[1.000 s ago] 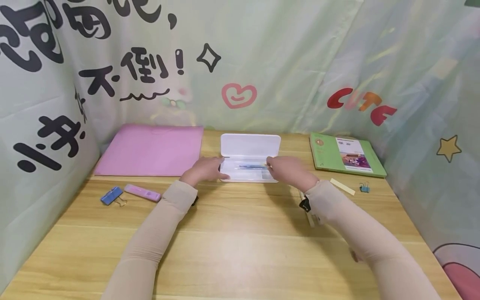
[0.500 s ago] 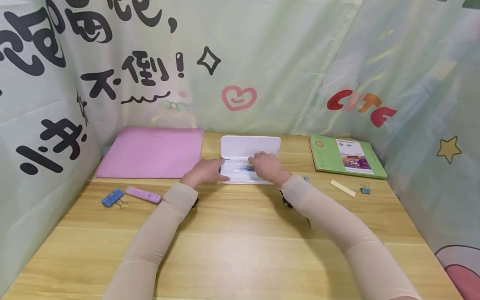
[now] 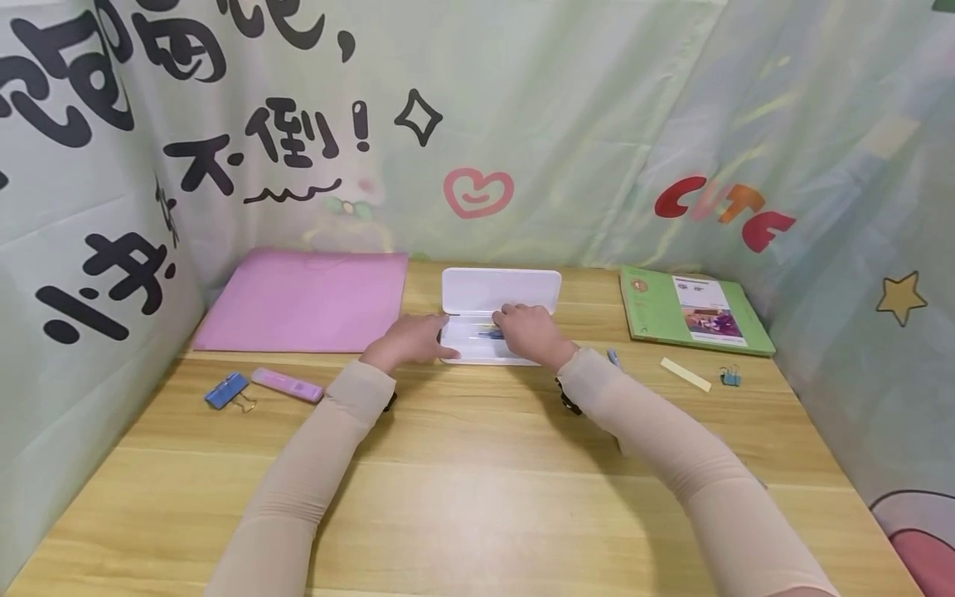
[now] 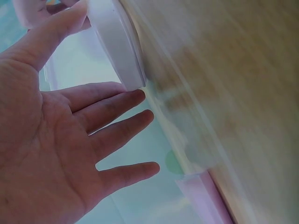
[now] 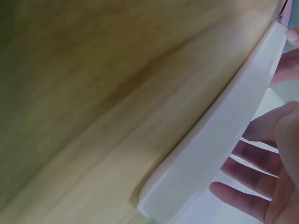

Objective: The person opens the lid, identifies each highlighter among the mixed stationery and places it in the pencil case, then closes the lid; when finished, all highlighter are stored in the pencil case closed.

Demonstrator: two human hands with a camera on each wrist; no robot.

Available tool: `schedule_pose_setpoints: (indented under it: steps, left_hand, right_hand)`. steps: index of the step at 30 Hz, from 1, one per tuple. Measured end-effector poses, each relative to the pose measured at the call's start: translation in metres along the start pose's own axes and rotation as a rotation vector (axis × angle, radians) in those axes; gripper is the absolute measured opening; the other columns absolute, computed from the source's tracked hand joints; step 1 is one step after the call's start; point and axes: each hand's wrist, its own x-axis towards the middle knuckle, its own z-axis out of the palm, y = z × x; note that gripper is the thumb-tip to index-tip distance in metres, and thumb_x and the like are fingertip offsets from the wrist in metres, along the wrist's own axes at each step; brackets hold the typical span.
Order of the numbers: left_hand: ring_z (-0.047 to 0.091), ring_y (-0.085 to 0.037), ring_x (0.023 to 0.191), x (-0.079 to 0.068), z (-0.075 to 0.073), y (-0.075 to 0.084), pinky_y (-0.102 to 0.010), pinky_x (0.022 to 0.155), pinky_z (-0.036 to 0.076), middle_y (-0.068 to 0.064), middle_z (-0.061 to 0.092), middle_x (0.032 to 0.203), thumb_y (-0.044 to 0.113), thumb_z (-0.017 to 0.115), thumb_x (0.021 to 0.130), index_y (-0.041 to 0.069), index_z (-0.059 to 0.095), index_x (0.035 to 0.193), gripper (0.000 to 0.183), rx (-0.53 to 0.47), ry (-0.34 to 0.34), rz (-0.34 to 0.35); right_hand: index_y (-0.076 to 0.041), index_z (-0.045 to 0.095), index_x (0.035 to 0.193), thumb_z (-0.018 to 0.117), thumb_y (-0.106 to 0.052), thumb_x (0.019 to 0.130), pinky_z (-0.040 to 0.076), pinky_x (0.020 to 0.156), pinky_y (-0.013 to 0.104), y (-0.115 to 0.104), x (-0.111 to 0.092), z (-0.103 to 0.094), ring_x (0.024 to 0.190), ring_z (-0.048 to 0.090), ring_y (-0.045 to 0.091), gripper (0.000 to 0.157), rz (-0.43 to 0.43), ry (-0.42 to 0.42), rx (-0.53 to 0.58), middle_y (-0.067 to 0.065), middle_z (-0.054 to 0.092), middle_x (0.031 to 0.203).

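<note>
An opened white pencil case stands at the back middle of the table, its lid tilted up. Slim blue-and-yellow pens or pencils lie inside, partly covered by my right hand. That hand reaches over the front wall, its fingers extended down into the case; in the right wrist view the fingertips pass behind the white wall. My left hand spans the case's left end. Its thumb is at the front edge and its straight, spread fingers are at the end corner.
A pink folder lies back left, with a blue binder clip and a pink-purple oblong case before it. At right are a green book, a cream strip, a small teal clip and a blue object by the sleeve.
My right hand has moved left from the case's right end to its middle, over the pens, and has stayed there for the last half second. The left hand keeps its place.
</note>
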Motion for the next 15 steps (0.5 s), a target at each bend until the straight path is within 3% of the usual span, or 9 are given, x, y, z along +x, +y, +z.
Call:
schedule_pose_setpoints:
  steps: [5, 10, 15]
  left_hand:
    - [0.049, -0.018, 0.097, 0.002, 0.001, 0.000, -0.036, 0.082, 0.038, -0.002, 0.051, 0.117, 0.062, 0.055, 0.069, 0.012, 0.032, 0.135, 0.086, 0.010, 0.011, 0.006]
    - [0.049, -0.015, 0.084, 0.001, 0.001, 0.000, -0.033, 0.074, 0.040, 0.002, 0.054, 0.106, 0.064, 0.054, 0.069, 0.013, 0.032, 0.135, 0.087, 0.003, 0.002, 0.008]
    - [0.049, -0.016, 0.077, 0.000, 0.000, 0.000, -0.032, 0.068, 0.040, 0.003, 0.054, 0.101, 0.062, 0.055, 0.069, 0.012, 0.032, 0.135, 0.086, -0.010, 0.003, 0.010]
  right_hand:
    - [-0.013, 0.062, 0.086, 0.049, -0.006, 0.081, 0.040, 0.042, 0.034, 0.001, -0.004, -0.005, 0.064, 0.053, 0.018, 0.016, 0.019, -0.013, 0.021, 0.001, 0.053, 0.074]
    - [-0.010, 0.061, 0.087, 0.050, -0.001, 0.077, 0.041, 0.044, 0.032, 0.007, -0.018, -0.011, 0.062, 0.051, 0.018, 0.018, 0.056, -0.018, 0.074, 0.002, 0.053, 0.074]
    - [-0.004, 0.057, 0.082, 0.055, -0.003, 0.073, 0.038, 0.039, 0.031, 0.019, -0.046, -0.026, 0.052, 0.046, 0.018, 0.009, 0.263, -0.147, 0.127, 0.006, 0.050, 0.065]
